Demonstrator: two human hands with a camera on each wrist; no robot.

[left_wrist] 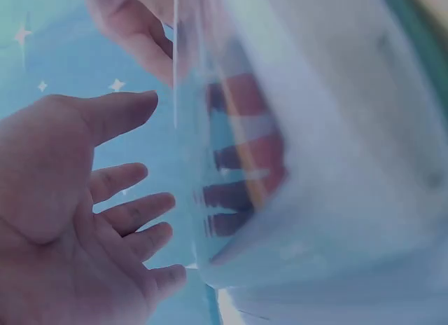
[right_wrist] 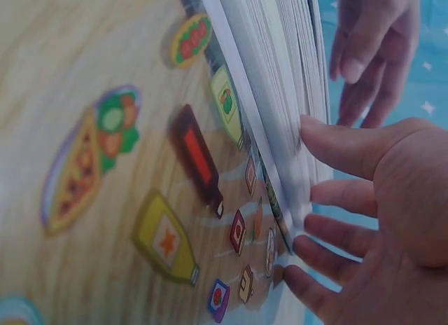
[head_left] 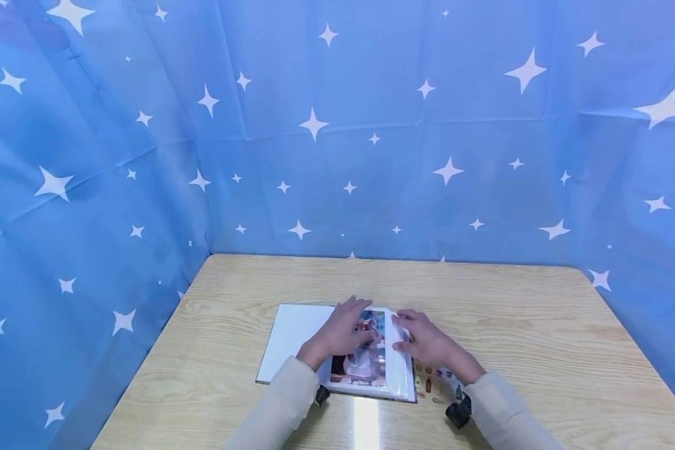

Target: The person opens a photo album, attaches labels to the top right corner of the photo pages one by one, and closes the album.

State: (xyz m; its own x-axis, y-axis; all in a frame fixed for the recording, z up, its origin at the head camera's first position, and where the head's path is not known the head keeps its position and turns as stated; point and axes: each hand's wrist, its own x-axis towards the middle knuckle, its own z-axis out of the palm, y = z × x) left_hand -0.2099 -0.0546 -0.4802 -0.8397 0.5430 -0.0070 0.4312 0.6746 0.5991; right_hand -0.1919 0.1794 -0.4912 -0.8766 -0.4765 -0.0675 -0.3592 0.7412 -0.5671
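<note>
A photo album (head_left: 295, 337) lies open on the table, its inside cover on the left and a colourful picture (head_left: 371, 369) on the right-hand page. My left hand (head_left: 343, 328) is over that page, fingers extended. In the left wrist view this hand (left_wrist: 63, 199) has its fingers spread beside a glossy clear sleeve (left_wrist: 350, 143). At the album's right side is my right hand (head_left: 424, 340). The right wrist view shows that hand's thumb and fingertips (right_wrist: 329, 230) against the edges of the stacked pages (right_wrist: 269, 66), fingers fairly straight.
Small food stickers lie on the table right of the album, among them a taco (right_wrist: 91, 157), a red-labelled brown bottle (right_wrist: 196, 157) and a yellow bottle (right_wrist: 166, 237). The wooden table (head_left: 540, 350) stands against a blue star-patterned curtain (head_left: 382, 156).
</note>
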